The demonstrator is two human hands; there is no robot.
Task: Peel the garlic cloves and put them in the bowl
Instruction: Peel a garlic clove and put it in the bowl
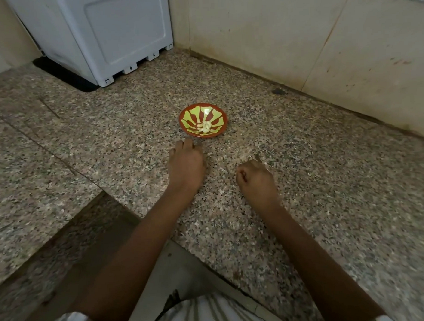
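Observation:
A small red bowl (203,119) with a green leaf pattern stands on the speckled granite counter (303,181). Several pale peeled garlic cloves (205,128) lie at its bottom. My left hand (186,165) rests palm down just in front of the bowl, its fingertips loosely bent onto the stone near the bowl's rim, with nothing visible in them. My right hand (255,178) is curled into a fist to the right, apart from the bowl. A thin dark tip (258,157) sticks out of its far side. I see no unpeeled garlic on the counter.
A white appliance (110,36) on a black mat stands at the back left. A beige tiled wall (298,37) runs along the back and right. A lower dark recess (77,249) opens at the left front, beside my striped clothing.

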